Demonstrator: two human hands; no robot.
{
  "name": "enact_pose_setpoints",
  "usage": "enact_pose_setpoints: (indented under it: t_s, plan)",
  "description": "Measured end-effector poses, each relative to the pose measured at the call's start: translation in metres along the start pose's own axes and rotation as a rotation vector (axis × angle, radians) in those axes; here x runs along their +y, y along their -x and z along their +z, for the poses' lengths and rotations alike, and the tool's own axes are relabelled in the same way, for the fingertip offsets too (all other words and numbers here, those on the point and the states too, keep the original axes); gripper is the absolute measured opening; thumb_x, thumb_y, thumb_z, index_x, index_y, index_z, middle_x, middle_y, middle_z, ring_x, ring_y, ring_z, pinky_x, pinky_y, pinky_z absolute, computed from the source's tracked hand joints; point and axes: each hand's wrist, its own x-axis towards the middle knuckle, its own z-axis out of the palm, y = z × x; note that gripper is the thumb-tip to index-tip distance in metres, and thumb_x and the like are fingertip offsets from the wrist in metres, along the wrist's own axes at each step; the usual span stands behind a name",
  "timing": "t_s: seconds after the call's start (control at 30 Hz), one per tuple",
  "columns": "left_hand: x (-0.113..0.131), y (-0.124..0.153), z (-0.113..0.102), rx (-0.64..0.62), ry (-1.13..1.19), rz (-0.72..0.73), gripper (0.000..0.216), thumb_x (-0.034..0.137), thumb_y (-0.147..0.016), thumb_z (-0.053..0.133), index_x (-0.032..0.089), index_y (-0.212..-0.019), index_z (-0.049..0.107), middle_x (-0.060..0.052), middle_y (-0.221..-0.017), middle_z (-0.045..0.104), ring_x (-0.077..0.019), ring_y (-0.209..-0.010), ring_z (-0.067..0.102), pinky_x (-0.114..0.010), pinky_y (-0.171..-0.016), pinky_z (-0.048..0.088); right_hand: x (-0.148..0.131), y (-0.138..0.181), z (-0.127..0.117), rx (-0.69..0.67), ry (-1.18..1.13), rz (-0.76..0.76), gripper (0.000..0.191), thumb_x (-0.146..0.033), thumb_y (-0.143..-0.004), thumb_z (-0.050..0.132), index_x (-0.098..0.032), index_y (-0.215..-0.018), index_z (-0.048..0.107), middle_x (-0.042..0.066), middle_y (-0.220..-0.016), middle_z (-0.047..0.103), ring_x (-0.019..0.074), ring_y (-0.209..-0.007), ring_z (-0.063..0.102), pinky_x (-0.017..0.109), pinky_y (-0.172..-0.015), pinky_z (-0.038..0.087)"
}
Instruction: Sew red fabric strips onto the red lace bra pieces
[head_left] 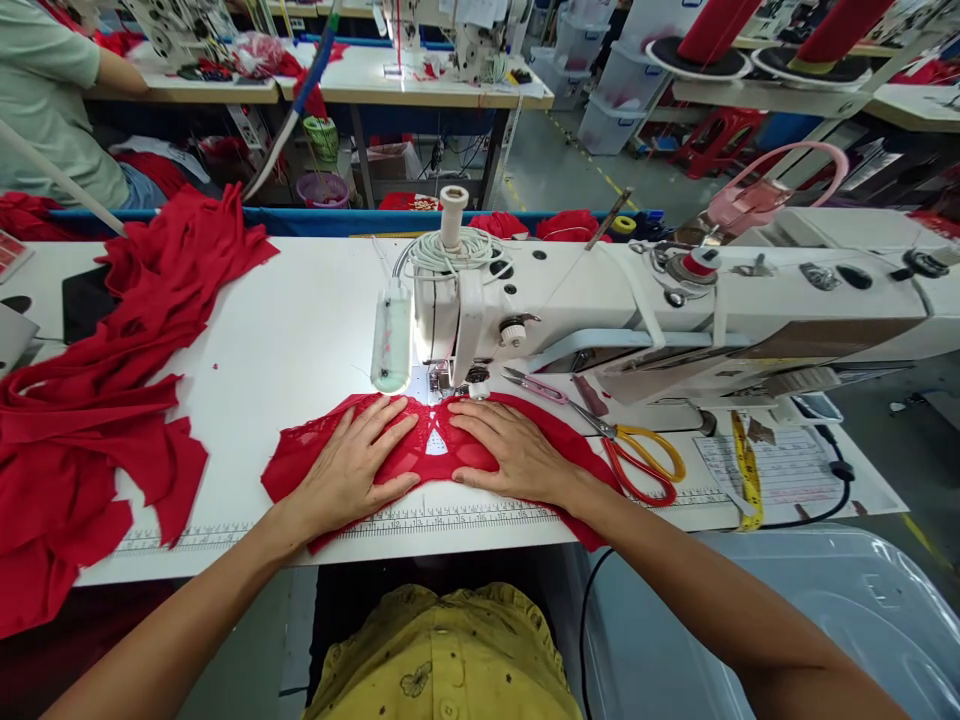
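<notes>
A red lace garment piece (420, 466) lies spread on the white sewing table, its middle just below the presser foot (439, 378) of the sewing machine (585, 290). A small cut-out shows white at its centre. My left hand (366, 455) rests flat on the left half, fingers stretched toward the foot. On the right half lies my right hand (517, 445), also flat with fingers apart. Right of that hand are scissors with orange and red handles (646, 465) and thread snips (534, 384), touching or close to the fabric's edge.
A heap of red fabric (112, 390) covers the table's left side. A ruler strip (495, 514) runs along the front edge. At right are a paper sheet (780, 470), a yellow tape measure (747, 470) and a clear plastic bin (787, 610). A person (60, 110) sits at back left.
</notes>
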Motion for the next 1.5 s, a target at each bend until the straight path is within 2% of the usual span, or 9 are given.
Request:
enact_pose_setpoints:
  t_s: [0.23,0.43,0.5,0.6,0.67,0.77,0.97,1.5]
  plan:
    - [-0.0060,0.0001,-0.0009,0.000,0.000,0.026,0.066,0.056,-0.096,0.050,0.025,-0.152,0.037,-0.011,-0.160,0.034,-0.0350,-0.148,0.027,-0.065,-0.115,0.028,-0.0008,0.0028,0.0032,-0.013,0.010,0.006,0.068,-0.051,-0.088,0.067,-0.018,-0.144,0.046,0.011,-0.151,0.047,0.0273,-0.140,0.043,0.048,-0.114,0.040]
    - [-0.0096,0.0007,0.0012,-0.020,-0.009,0.020,0.069,0.057,-0.095,0.050,0.027,-0.154,0.032,-0.010,-0.160,0.034,-0.0347,-0.147,0.029,-0.065,-0.117,0.025,-0.0041,0.0026,0.0008,-0.015,0.011,0.024,0.067,-0.050,-0.088,0.068,-0.019,-0.144,0.048,0.011,-0.150,0.049,0.0286,-0.139,0.044,0.049,-0.114,0.040]
    - [-0.0089,0.0008,0.0015,-0.017,-0.002,0.017,0.067,0.056,-0.095,0.051,0.030,-0.155,0.032,-0.009,-0.160,0.035,-0.0350,-0.146,0.031,-0.066,-0.116,0.025,-0.0048,0.0023,-0.0003,-0.015,0.013,0.026,0.068,-0.050,-0.088,0.068,-0.020,-0.145,0.047,0.012,-0.149,0.050,0.0284,-0.139,0.045,0.049,-0.114,0.040]
    - [-0.0080,0.0003,0.0009,-0.008,-0.002,0.038,0.057,0.054,-0.095,0.053,0.040,-0.149,0.041,-0.006,-0.161,0.033,-0.0363,-0.145,0.034,-0.068,-0.115,0.024,-0.0053,0.0019,-0.0011,-0.014,0.012,0.027,0.068,-0.051,-0.088,0.067,-0.021,-0.146,0.046,0.012,-0.148,0.051,0.0284,-0.138,0.045,0.050,-0.114,0.041]
    - [-0.0079,-0.0001,0.0005,-0.002,-0.004,0.047,0.052,0.053,-0.095,0.054,0.041,-0.145,0.046,-0.005,-0.161,0.032,-0.0370,-0.144,0.035,-0.069,-0.115,0.025,-0.0052,0.0018,-0.0009,-0.011,0.010,0.028,0.067,-0.050,-0.088,0.067,-0.021,-0.146,0.046,0.011,-0.148,0.051,0.0282,-0.138,0.045,0.049,-0.113,0.041]
    - [-0.0087,0.0000,0.0008,0.002,-0.003,0.041,0.053,0.055,-0.095,0.053,0.039,-0.146,0.047,-0.006,-0.160,0.034,-0.0368,-0.144,0.035,-0.067,-0.115,0.026,-0.0047,0.0015,-0.0002,-0.010,0.007,0.027,0.067,-0.049,-0.088,0.068,-0.021,-0.145,0.047,0.011,-0.148,0.051,0.0278,-0.138,0.045,0.049,-0.114,0.040]
    - [-0.0100,0.0015,0.0035,-0.006,-0.003,0.010,0.069,0.059,-0.095,0.050,0.029,-0.155,0.032,-0.010,-0.155,0.042,-0.0346,-0.145,0.033,-0.064,-0.117,0.025,-0.0044,0.0009,-0.0001,-0.020,0.009,0.035,0.069,-0.050,-0.087,0.069,-0.020,-0.145,0.046,0.011,-0.149,0.050,0.0283,-0.138,0.046,0.050,-0.114,0.040]
    - [-0.0091,0.0013,0.0034,-0.018,-0.014,-0.021,0.078,0.062,-0.094,0.048,0.024,-0.157,0.023,-0.012,-0.155,0.043,-0.0342,-0.146,0.033,-0.059,-0.117,0.027,-0.0043,0.0025,0.0004,-0.037,0.013,0.055,0.067,-0.050,-0.087,0.068,-0.021,-0.144,0.048,0.011,-0.148,0.051,0.0297,-0.138,0.046,0.051,-0.113,0.041]
